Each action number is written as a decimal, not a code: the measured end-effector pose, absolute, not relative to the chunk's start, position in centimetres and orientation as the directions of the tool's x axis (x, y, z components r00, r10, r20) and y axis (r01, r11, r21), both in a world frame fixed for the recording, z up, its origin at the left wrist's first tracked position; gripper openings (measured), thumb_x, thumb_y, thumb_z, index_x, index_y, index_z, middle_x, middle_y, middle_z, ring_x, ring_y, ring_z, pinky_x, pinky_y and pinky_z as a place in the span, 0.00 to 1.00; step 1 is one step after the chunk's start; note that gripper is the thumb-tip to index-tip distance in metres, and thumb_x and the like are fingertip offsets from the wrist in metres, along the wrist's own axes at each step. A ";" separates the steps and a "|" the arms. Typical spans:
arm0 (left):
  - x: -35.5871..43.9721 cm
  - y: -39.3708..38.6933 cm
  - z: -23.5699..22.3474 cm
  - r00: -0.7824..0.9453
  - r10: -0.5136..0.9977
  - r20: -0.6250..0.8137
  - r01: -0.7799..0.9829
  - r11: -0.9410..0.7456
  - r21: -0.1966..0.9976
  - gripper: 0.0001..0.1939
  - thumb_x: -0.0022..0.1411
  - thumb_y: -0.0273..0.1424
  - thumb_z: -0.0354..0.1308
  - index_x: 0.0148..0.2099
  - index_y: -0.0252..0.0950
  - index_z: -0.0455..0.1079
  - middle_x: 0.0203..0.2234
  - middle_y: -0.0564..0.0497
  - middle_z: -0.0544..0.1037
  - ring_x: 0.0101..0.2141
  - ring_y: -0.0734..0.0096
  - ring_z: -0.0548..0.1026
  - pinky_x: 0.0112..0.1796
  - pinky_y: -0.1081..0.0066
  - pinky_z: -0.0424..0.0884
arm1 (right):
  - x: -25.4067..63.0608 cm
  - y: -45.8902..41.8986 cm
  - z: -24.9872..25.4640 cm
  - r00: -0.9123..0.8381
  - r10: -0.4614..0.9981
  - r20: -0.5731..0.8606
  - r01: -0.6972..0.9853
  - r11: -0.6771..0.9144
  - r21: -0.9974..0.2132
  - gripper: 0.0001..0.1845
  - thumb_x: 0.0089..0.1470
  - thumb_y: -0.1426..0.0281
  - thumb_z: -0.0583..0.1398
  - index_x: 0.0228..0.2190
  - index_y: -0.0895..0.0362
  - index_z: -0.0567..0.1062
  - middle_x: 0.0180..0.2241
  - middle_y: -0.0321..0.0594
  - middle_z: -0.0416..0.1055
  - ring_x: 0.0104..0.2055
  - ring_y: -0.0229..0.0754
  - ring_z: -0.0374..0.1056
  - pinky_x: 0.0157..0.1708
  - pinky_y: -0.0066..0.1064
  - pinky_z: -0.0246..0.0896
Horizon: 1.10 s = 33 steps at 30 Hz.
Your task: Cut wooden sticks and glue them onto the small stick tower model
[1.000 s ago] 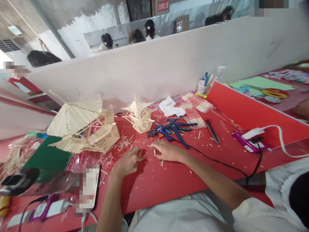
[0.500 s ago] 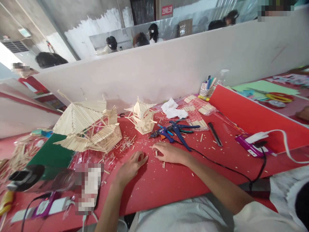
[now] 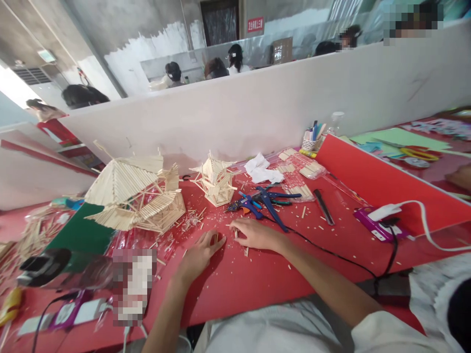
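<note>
- Loose sticks [image 3: 37, 238], far left of the roofed small pavilion [image 3: 214, 175]: unjoined.
- Large pavilion [image 3: 128, 182], left of it: seemingly built.
- Left hand [image 3: 198, 252], in front: fingers narrow, hold unclear.
- Right hand [image 3: 254, 233], front-right: pinching a short stick [image 3: 236, 233], unattached.
- Stick packs [image 3: 312, 169], right: apparently spare.

i see the left hand [image 3: 198, 252] curled over the red table [image 3: 239, 289]; whether it pinches anything is too small for me to tell. near it, the right hand [image 3: 255, 234] has a short stick [image 3: 236, 234] between thumb and fingers. beyond them i make out a large stick model [image 3: 123, 182], a smaller stick model [image 3: 213, 189], and blue pliers [image 3: 270, 207].
</note>
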<state>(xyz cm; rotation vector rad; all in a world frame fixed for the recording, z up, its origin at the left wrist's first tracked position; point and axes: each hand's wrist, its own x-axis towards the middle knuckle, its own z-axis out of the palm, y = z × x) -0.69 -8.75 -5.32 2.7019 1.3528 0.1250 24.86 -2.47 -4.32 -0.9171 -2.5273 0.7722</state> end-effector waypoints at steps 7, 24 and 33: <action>-1.3 -9.2 -5.1 0.592 0.805 0.030 0.796 -0.591 0.134 0.34 0.62 0.15 0.48 0.66 0.48 0.63 0.55 0.46 0.68 0.53 0.63 0.70 0.52 0.62 0.73 | 25.0 -2.3 -4.1 -0.735 0.666 0.127 0.473 0.638 -0.608 0.18 0.56 0.76 0.62 0.49 0.56 0.72 0.43 0.44 0.74 0.46 0.46 0.70 0.50 0.35 0.63; 0.2 -10.5 -6.2 0.533 0.844 0.058 0.846 -0.531 -0.051 0.34 0.64 0.17 0.49 0.69 0.45 0.58 0.59 0.42 0.66 0.57 0.57 0.68 0.56 0.58 0.68 | 25.0 -2.2 -4.8 -0.751 0.644 0.146 0.468 0.674 -0.572 0.19 0.57 0.76 0.61 0.51 0.56 0.71 0.45 0.44 0.74 0.47 0.46 0.70 0.51 0.35 0.62; 3.0 -9.1 -5.9 0.476 0.876 0.071 0.874 -0.463 -0.150 0.32 0.65 0.18 0.46 0.69 0.39 0.58 0.52 0.40 0.70 0.51 0.58 0.71 0.51 0.59 0.70 | 25.0 -2.3 -4.5 -0.747 0.646 0.157 0.464 0.677 -0.572 0.12 0.58 0.75 0.61 0.45 0.56 0.71 0.44 0.45 0.74 0.48 0.47 0.70 0.50 0.36 0.62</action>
